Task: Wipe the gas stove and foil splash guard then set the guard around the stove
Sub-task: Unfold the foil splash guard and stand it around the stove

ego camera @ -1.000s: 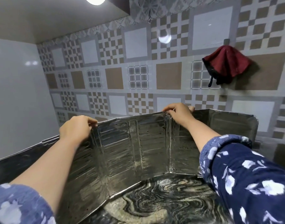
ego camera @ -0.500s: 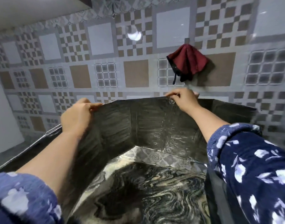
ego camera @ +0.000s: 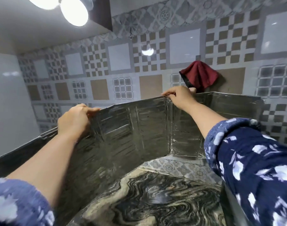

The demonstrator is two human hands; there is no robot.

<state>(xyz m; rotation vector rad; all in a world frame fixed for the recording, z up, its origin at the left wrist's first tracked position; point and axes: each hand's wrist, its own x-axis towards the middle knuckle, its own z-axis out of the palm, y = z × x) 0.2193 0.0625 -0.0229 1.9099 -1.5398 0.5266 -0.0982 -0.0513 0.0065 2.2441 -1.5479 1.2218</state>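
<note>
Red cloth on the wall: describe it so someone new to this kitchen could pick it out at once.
Start at the patterned tile wall behind the counter, then follow the top edge of the foil splash guard to the right hand gripping it. Just above that hand hangs the red cloth, bunched from a hook. It is the only soft, dark red thing against the grey and tan tiles.
</note>
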